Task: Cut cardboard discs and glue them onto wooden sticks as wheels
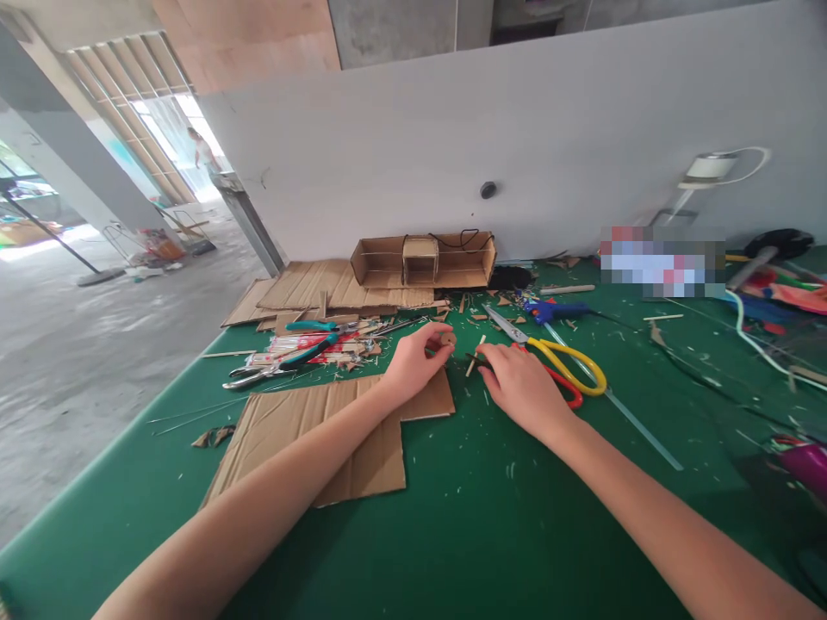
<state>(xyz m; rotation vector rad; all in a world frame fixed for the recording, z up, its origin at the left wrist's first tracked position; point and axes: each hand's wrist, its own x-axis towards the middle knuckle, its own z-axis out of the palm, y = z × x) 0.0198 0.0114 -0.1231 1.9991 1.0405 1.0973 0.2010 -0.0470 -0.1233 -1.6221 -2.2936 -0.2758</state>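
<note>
My left hand (417, 362) pinches a small round cardboard disc (448, 340) with a dark spot in its middle. My right hand (526, 387) is closed on a thin dark tool (476, 360), most of it hidden by the fingers. A short pale wooden stick (475, 357) crosses the tool's tip; whether it is gripped by it I cannot tell. The two hands are a little apart over the green table (465, 517). Under my left wrist lies a cut cardboard sheet (329, 439). Scissors (568, 357) with yellow and red handles lie beside my right hand.
A cardboard box with compartments (384, 267) stands against the wall. Pliers with teal handles (316, 344) lie on sticks at left. Behind the scissors is a blue glue gun (559, 310). A clear strip (646, 430) lies at right, with cardboard scraps scattered around.
</note>
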